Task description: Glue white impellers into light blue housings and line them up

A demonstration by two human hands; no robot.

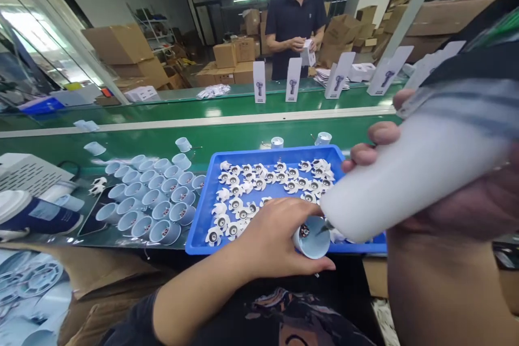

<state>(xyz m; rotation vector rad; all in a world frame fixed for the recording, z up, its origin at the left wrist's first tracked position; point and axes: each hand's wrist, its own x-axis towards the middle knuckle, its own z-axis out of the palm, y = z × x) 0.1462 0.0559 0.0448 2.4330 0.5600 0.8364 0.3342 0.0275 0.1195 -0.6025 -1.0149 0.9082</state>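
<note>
The left hand point(275, 238) grips a small white cup point(313, 239), mouth tilted toward the nozzle of the squeeze bottle point(405, 178) clasped in the right hand point(466, 200).

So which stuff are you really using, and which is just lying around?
In use:
left hand holding a cup
right hand holding a bottle, tip in the cup
blue tray of white fans

Lying about:
group of cups on the belt
spray can
upright boxes
cardboard boxes
</note>
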